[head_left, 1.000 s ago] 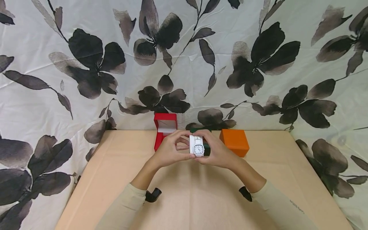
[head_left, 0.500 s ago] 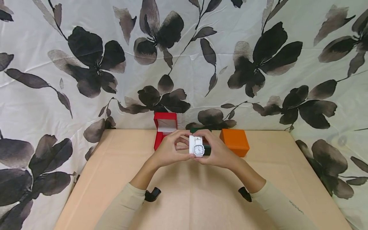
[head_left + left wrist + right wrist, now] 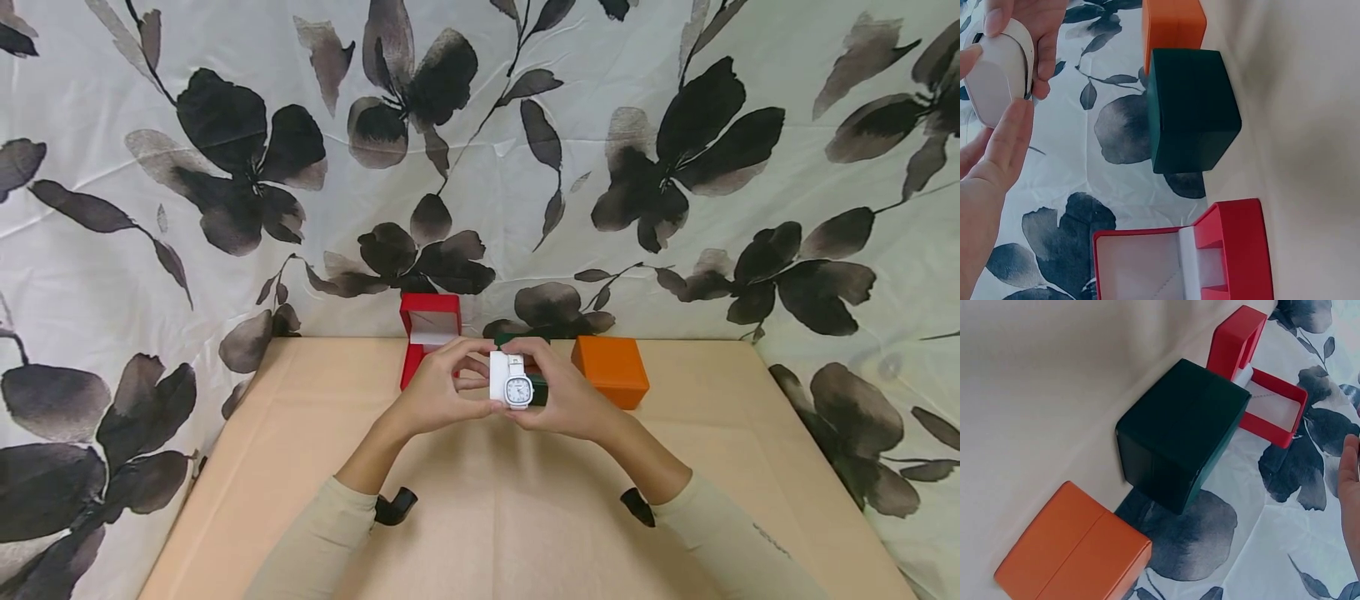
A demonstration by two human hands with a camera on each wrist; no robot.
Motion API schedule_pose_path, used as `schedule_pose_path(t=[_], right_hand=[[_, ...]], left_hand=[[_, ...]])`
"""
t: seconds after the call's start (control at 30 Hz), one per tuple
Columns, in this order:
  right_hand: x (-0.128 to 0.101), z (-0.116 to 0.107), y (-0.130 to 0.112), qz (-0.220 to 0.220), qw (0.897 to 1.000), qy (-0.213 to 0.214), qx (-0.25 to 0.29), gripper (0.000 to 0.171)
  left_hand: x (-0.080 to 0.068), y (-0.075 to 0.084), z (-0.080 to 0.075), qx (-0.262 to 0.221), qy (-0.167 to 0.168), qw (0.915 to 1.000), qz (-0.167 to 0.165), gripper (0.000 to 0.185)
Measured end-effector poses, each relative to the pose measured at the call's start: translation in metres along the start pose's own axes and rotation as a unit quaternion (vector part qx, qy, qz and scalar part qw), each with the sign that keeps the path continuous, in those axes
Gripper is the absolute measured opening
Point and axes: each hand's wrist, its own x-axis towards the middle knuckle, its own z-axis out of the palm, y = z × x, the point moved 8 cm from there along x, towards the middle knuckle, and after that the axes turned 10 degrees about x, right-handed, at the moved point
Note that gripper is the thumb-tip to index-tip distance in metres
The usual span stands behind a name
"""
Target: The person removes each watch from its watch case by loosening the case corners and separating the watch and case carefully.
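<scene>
The red box (image 3: 412,360) gapes beyond my left hand (image 3: 435,393); its fingers and my right hand's (image 3: 568,395) pinch the white watch (image 3: 518,388) and its white cushion (image 3: 497,379) above the surface (image 3: 495,517). Nothing has noticeably shifted, so I judge this a steady hold. Then come the green box (image 3: 538,390) and orange box (image 3: 611,371), flowered cloth (image 3: 540,50) behind.

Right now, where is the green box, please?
In the head view, the green box stands at the far side of the table, partly hidden behind the watch, between the open red box on the left and the orange box on the right.
</scene>
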Motion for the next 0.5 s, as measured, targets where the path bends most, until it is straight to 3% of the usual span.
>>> schedule_pose_path(t=[0.5], right_hand=[[-0.0009, 0.0004, -0.0025, -0.021, 1.0, 0.011, -0.017, 0.091]], left_hand=[[-0.0013, -0.0017, -0.0006, 0.003, -0.002, 1.0, -0.005, 0.071]])
